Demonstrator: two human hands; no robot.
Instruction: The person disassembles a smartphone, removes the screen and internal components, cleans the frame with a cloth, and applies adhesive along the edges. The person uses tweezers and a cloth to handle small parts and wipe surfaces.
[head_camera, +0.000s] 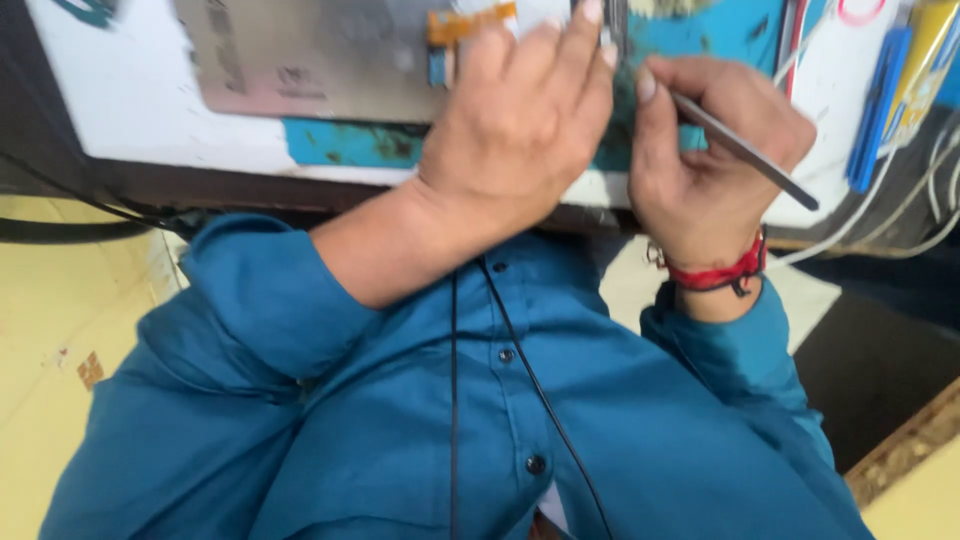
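My left hand lies palm down on the workbench, fingers spread and pressing on something hidden beneath them, next to a grey metal plate with an orange flex strip. My right hand grips a thin grey metal tool like a pen, its tip hidden behind my fingers near the left hand's fingertips. A red thread band circles the right wrist.
Blue-handled tools and white cables lie at the bench's right end. A black cable runs along the bench's front edge at left. My blue shirt fills the lower view, with a thin black cord hanging down it.
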